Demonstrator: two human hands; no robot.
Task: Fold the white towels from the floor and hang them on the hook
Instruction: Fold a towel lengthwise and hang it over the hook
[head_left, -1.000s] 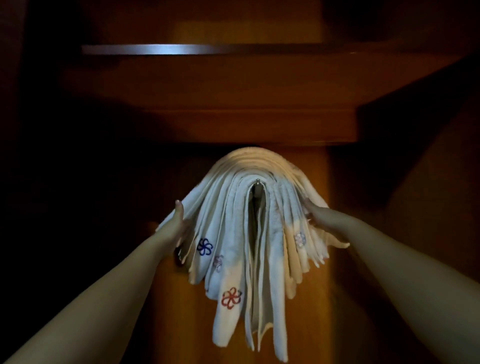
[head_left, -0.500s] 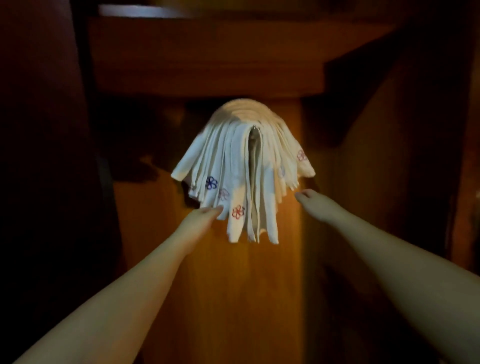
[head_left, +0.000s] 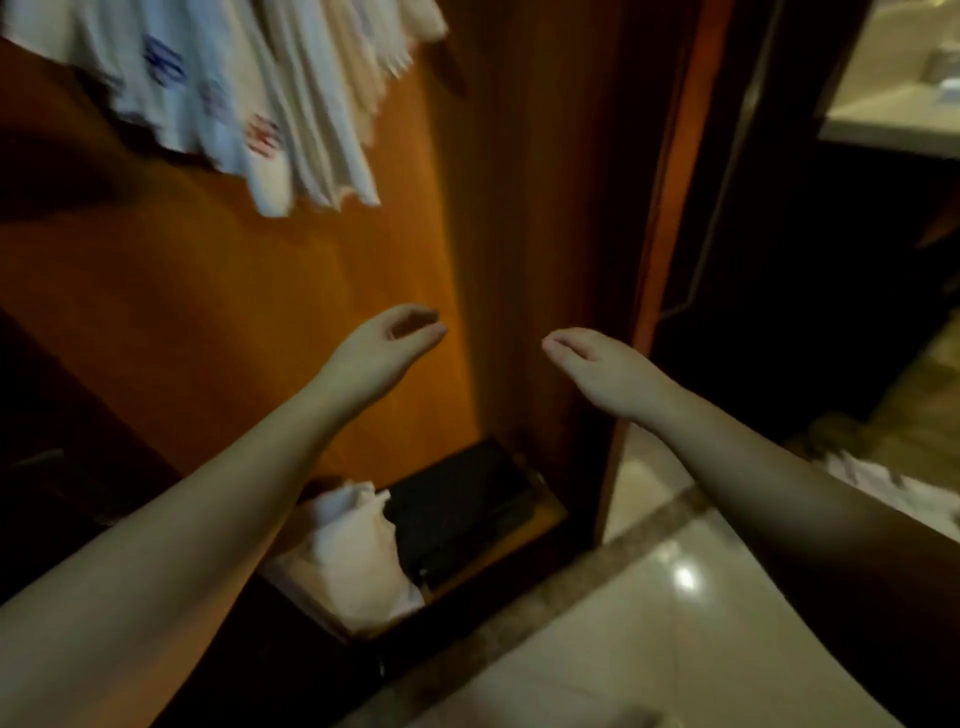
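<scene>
A bunch of folded white towels (head_left: 260, 93) with small blue and red flower marks hangs at the top left against the wooden closet wall; the hook is out of view. Both hands are well below the bunch and hold nothing. My left hand (head_left: 382, 348) has loosely curled fingers. My right hand (head_left: 597, 364) also hangs relaxed with its fingers bent down. A crumpled white cloth (head_left: 353, 551) lies on the closet floor under my left forearm. Another white towel (head_left: 857, 478) lies on the floor at the right, partly hidden by my right arm.
A dark flat object (head_left: 462, 504) lies on the closet floor beside the crumpled cloth. A wooden closet side panel (head_left: 665, 208) stands upright between closet and room. Glossy pale floor tiles (head_left: 649, 623) spread at the bottom right. A light countertop (head_left: 893, 104) shows at top right.
Both hands have let go of the hanging towels and dropped away from them. The view has swung down and to the right, bringing the closet floor and room floor into sight.
</scene>
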